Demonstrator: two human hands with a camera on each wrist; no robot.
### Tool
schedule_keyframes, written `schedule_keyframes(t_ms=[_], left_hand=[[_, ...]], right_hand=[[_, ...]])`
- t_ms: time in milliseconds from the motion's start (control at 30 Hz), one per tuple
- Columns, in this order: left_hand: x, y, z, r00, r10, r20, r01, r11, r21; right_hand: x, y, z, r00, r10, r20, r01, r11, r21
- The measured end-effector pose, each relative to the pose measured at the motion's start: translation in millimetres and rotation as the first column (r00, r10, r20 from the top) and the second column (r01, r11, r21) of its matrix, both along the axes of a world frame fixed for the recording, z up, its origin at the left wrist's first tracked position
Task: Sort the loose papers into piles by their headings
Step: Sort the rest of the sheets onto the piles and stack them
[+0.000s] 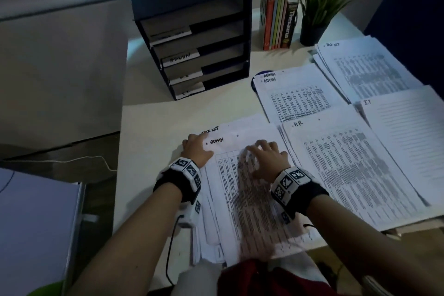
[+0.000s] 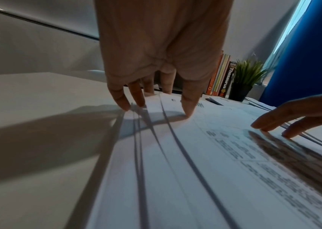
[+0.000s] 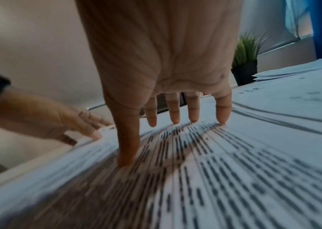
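A loose stack of printed papers lies at the desk's near edge, its top sheet headed ADMIN. My left hand rests on the stack's top left corner, fingers straight and fingertips pressing the paper. My right hand is spread on a blurred sheet over the stack, fingertips touching it. To the right lie sorted piles: HR, ADMIN, IT and a far pile with an unclear heading.
A dark tray organiser with labelled shelves stands at the back left of the desk. Upright books and a potted plant are behind the piles. A white box sits off the desk to the left.
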State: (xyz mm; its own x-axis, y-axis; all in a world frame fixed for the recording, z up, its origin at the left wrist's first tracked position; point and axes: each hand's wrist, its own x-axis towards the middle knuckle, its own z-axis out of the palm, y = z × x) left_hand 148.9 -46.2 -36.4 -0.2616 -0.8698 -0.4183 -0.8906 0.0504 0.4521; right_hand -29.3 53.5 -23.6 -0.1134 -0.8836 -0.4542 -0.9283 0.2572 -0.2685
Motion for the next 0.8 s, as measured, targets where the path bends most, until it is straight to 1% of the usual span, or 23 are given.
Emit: schedule_keyframes(t_ms=[133, 233, 267, 333, 400, 467, 567, 667, 800], left_hand=[[-0.3, 2.2, 2.0, 0.987, -0.153, -0.045, 0.144, 0.975, -0.172], [-5.9, 7.1, 5.4, 0.962, -0.273, -0.022, 0.253, 0.914, -0.319], [-7.7, 9.5, 4.8, 0.952, -0.306, 0.007, 0.29, 0.893, -0.345], [-11.2, 14.3, 4.7, 0.94, -0.338, 0.052, 0.335, 0.878, -0.342], [-12.4, 15.0, 3.9, 0.946, -0.317, 0.071, 0.322, 0.892, -0.318], [-12.6, 14.3, 0.8, 0.955, -0.262, 0.137, 0.292, 0.91, -0.296], [-15.1, 14.9, 1.0, 0.966, -0.194, 0.171, 0.227, 0.952, -0.203], [-16.0, 19.0, 2.2, 0.963, -0.198, 0.182, 0.236, 0.948, -0.216], [-11.6, 27.7, 5.5, 0.967, -0.2, 0.158, 0.234, 0.943, -0.238]], right_hand=[[5.8, -1.1, -0.4, 0.998, -0.041, -0.048, 0.04, 0.999, -0.006], [7.5, -0.5, -0.4, 0.996, -0.035, -0.085, 0.03, 0.998, -0.056], [7.9, 0.6, 0.3, 0.995, -0.01, -0.1, 0.004, 0.998, -0.066], [7.2, 1.1, 0.8, 0.993, 0.039, -0.116, -0.048, 0.996, -0.073], [5.8, -1.8, 0.9, 0.99, 0.088, -0.112, -0.096, 0.993, -0.074], [3.4, -6.3, 1.9, 0.984, 0.14, -0.112, -0.147, 0.988, -0.056], [-1.3, -14.7, 1.1, 0.978, 0.191, -0.08, -0.192, 0.981, -0.003], [-3.4, -23.8, 0.6, 0.967, 0.239, -0.089, -0.239, 0.971, 0.015], [-0.3, -30.2, 2.8, 0.942, 0.306, -0.138, -0.305, 0.952, 0.026]])
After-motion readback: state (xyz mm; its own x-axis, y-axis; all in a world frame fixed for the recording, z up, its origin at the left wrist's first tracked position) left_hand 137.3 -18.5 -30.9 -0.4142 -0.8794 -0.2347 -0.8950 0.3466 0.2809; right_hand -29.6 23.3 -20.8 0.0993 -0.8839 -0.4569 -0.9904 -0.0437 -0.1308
